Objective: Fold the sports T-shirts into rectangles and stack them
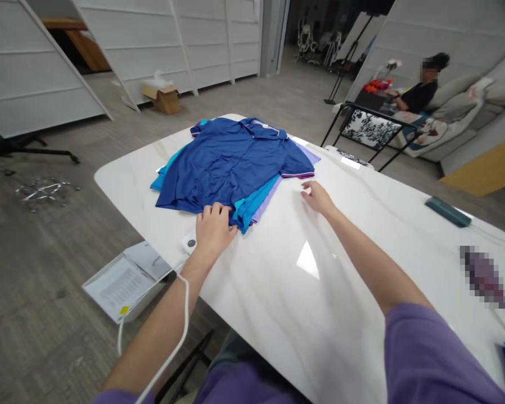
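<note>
A dark blue polo shirt (235, 163) lies spread on the white marbled table (273, 292), its collar toward the far edge. Beneath it show a bright blue garment (252, 207) and a purple one (270, 199), stacked. At the near hem, my left hand (214, 229) has bent fingers closed on the dark blue fabric; the cloth in the grip is partly hidden. My right hand (317, 197) hovers to the right of the stack, near the shirt's sleeve, fingers apart and holding nothing.
A small white device (189, 243) sits by my left wrist, with a white cable (186, 314) crossing my forearm. A dark green case (448, 211) lies at the table's right. An open white box (130, 278) is below the left edge. A person (421, 92) sits beyond.
</note>
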`<state>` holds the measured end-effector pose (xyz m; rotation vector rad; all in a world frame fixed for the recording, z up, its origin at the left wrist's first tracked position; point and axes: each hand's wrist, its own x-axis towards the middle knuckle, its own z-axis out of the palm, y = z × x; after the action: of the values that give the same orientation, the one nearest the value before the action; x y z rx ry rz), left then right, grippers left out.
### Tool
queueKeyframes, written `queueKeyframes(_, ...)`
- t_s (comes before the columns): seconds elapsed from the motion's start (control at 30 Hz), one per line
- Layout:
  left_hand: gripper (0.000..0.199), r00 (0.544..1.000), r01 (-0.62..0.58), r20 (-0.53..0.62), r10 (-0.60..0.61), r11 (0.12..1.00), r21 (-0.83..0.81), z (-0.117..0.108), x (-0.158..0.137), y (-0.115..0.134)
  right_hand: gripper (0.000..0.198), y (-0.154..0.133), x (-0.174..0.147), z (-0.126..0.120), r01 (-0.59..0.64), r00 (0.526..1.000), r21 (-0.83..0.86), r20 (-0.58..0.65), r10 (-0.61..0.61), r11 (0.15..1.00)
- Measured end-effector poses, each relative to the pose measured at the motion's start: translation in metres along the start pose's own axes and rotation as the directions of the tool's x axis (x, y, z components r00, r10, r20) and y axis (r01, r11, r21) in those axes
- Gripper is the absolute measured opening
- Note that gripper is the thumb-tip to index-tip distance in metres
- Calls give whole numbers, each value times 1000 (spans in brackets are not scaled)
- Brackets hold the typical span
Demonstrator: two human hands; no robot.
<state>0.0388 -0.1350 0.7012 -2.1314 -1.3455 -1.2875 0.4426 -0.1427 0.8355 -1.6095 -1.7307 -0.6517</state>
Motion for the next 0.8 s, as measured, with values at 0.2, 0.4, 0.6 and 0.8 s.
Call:
queueKeyframes(0.2,20,1000,-12,6,13,996,-90,-8,4,-19,55,-20,93,41,-157,985,-22,-70,155,987)
queueKeyframes(0.4,23,972,-21,-233,-44,963,-268,-23,5,-28,29,0,124,33,-185,966,46,-174,190,982)
queueKeyframes(0.6,24,895,-105,-431,-113,887,-450,-43,11,-22,52,4,114,25,17,999,-2,-36,-18,1000)
queueKeyframes(0.8,25,869,-170,-482,-113,846,-506,-72,15,-12,28,-13,115,35,15,1000,55,-28,-13,998)
